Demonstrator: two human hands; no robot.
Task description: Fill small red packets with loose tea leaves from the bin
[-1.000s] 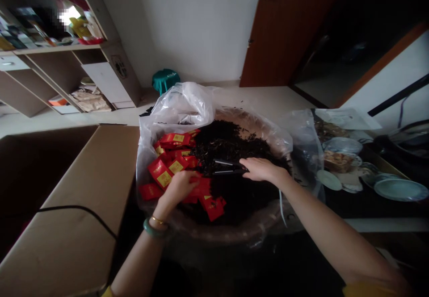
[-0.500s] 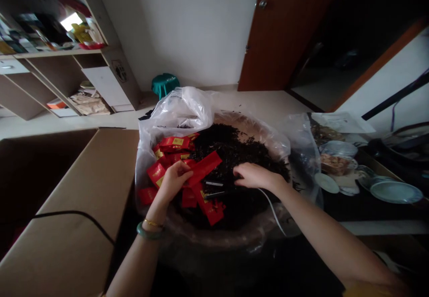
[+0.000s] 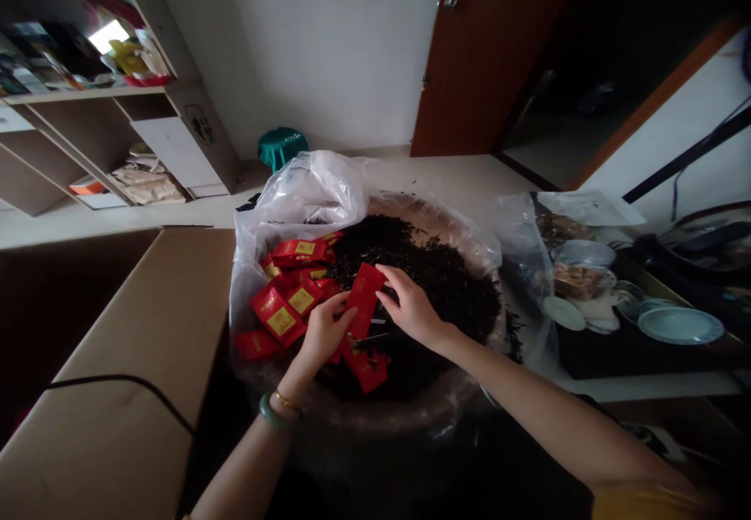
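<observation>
A red tea packet (image 3: 364, 295) is held up over the basin between my two hands. My left hand (image 3: 326, 328) pinches its lower left side with thumb and fingers. On its upper right edge, my right hand (image 3: 404, 305) has its fingertips closed. Below lies a dark object (image 3: 375, 338) with pale strips, partly hidden by my hands and the packet. Several red packets with yellow labels (image 3: 282, 320) are piled on the basin's left side. Dark loose tea leaves (image 3: 422, 262) fill the middle and right of it.
Clear plastic sheeting (image 3: 317, 188) lines the round basin (image 3: 387, 418). An open cardboard box (image 3: 117, 371) stands at left, with a black cable across it. On the right, a dark table holds plastic tubs (image 3: 583, 270) and a pale lid (image 3: 680, 324). A teal-covered stool (image 3: 282, 147) stands behind.
My right hand has moved up and left from the tea leaves to the packet and grips its edge. The packet has been turned more upright and moved slightly right.
</observation>
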